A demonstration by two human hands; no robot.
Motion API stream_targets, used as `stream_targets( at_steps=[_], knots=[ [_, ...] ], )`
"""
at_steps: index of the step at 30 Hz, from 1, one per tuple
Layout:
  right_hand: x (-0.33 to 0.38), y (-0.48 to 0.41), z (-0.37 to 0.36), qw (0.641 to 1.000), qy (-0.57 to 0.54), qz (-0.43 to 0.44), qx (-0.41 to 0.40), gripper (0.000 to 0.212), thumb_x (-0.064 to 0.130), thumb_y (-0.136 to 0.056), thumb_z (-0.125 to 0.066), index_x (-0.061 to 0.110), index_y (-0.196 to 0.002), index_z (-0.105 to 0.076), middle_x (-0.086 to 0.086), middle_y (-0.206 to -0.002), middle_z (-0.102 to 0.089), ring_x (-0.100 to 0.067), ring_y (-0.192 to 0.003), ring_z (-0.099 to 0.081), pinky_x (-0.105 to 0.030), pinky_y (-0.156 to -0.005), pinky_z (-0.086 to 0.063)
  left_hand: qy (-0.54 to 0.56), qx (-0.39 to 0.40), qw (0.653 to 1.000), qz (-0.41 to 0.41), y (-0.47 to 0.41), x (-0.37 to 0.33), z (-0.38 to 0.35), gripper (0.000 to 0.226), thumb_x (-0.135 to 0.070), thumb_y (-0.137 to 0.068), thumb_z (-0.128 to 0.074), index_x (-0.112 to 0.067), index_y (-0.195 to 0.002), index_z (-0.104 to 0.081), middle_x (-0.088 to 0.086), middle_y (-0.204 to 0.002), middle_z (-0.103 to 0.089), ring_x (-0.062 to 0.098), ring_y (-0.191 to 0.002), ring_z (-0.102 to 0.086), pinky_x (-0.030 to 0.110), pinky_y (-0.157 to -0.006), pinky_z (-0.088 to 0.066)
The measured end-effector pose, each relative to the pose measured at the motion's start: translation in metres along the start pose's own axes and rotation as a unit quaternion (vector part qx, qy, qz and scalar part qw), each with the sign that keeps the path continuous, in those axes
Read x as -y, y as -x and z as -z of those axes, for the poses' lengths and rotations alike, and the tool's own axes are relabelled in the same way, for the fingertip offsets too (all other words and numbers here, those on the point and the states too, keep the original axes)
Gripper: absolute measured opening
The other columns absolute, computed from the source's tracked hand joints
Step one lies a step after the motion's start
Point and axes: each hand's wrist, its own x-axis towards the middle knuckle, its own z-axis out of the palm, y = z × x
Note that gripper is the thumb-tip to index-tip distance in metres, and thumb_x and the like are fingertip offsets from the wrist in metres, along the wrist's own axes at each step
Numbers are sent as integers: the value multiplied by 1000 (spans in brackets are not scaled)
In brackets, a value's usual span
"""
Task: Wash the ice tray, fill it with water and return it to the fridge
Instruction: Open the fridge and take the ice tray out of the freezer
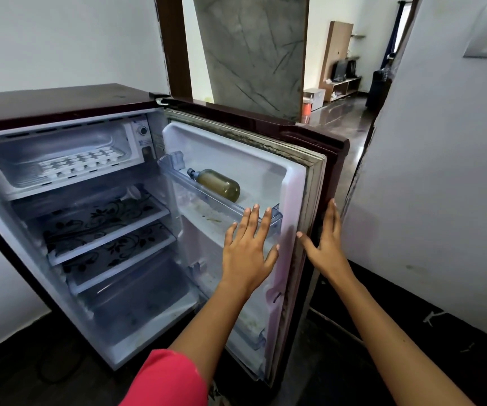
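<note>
Fridge (60, 101) open, door (301, 183) swung to 3 o'clock. Ice tray (79, 165) in freezer compartment, 10 o'clock. Left hand (248, 247) spread flat, empty, near door shelf (207, 194). Right hand (325, 244) open-fingered against door edge.

The freezer compartment (60, 159) at the top of the open fridge (60, 104) holds a white ice tray (78, 165) lying flat. Two floral-patterned shelves (101, 218) below look bare, though glare blurs them. The upper door shelf (207, 197) carries a bottle (219, 184) on its side.
</note>
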Motion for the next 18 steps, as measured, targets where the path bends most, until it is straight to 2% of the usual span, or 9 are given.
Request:
stream_targets(
  at_steps=[3,5,8,11,14,18],
  knots=[
    [6,8,-8,996,79,21,-45,82,44,-92,-47,25,-147,11,-1,-158,12,-25,-146,-2,-53,-114,-8,40,27,999,-5,5,7,4,82,-65,-81,-16,-26,-148,9,-6,-157,9,9,-144,12,33,-116,6],
    [12,18,-16,987,113,85,-80,77,48,-90,-40,28,-149,6,-3,-159,8,-22,-146,0,-48,-113,-3,51,31,998,16,17,17,6,86,-69,-78,-12,-25,-146,18,-9,-154,22,7,-141,22,29,-113,19],
    [26,31,-34,964,159,187,-101,72,41,-90,-37,24,-149,1,-3,-157,-3,-12,-145,7,-37,-115,3,15,46,997,56,39,43,7,86,-72,-79,-8,-26,-145,21,-8,-154,25,9,-140,25,35,-115,18],
    [43,35,-66,925,229,294,-73,66,34,-92,-40,19,-150,-13,-3,-155,-20,-16,-146,-6,-38,-116,-4,-4,57,993,101,57,75,10,84,-74,-77,3,-27,-143,24,-9,-153,26,9,-139,28,37,-115,17],
    [61,31,-106,924,231,305,-17,60,35,-92,-39,17,-147,-24,-2,-154,-25,-20,-144,-14,-40,-117,-7,-9,52,988,148,69,108,16,86,-76,-73,15,-26,-143,24,-9,-152,28,8,-138,30,34,-113,21],
    [77,17,-160,916,258,302,53,62,42,-93,-36,19,-148,-21,1,-156,-19,-16,-146,-5,-40,-117,0,-23,35,979,199,77,154,24,82,-72,-77,10,-26,-143,22,-7,-153,26,10,-139,29,33,-112,22]
  ],
)
